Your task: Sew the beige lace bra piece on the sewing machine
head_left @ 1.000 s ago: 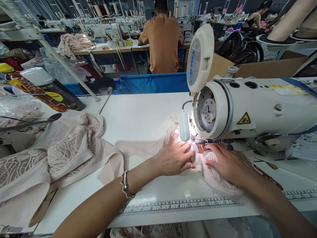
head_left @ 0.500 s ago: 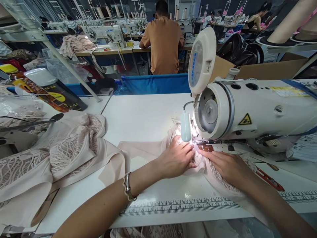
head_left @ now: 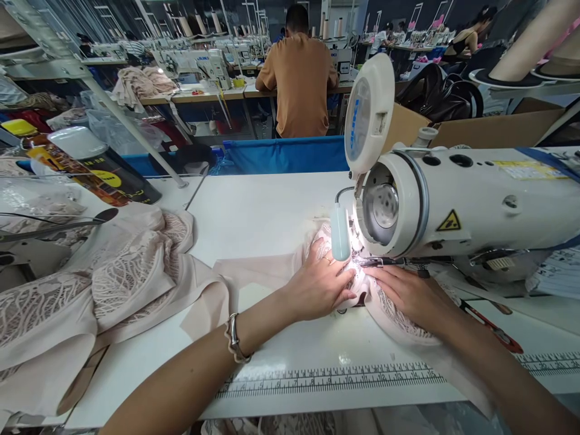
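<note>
I'm feeding the lace piece (head_left: 399, 317) further under the sewing machine (head_left: 453, 202) head now; it's bunching up more behind the needle than a second ago. My left hand (head_left: 319, 284) is pressing flat, fingers spread, just left of the needle, and my right hand (head_left: 408, 293) is sliding in closer, flat too.

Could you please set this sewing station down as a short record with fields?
Left hand: flat on the pale lace fabric, beside the needle area
Right hand: flat on the same fabric, under the machine head
Sewing machine: white, lamp lit
Table: white, printed ruler along near edge
Fabric pile: at left
</note>
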Tool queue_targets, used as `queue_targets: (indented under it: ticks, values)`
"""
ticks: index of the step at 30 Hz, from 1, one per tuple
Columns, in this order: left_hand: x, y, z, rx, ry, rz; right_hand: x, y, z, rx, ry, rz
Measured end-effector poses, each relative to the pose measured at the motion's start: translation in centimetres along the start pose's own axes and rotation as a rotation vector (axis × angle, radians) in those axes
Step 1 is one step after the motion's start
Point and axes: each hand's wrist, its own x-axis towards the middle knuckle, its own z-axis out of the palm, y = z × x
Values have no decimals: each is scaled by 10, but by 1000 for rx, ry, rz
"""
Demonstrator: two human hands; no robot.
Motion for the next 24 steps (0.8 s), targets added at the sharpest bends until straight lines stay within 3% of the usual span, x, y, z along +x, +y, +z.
queue_targets:
  ticks: [9, 16, 24]
  values:
    - [-1, -3, 1, 43, 13, -30, 1, 6, 6, -4, -14, -42]
    - [-1, 1, 6, 94, -32, 126, 1, 4, 8, -44, 10, -8]
    - [-2, -3, 14, 152, -1, 62, 0, 0, 1, -36, -16, 10]
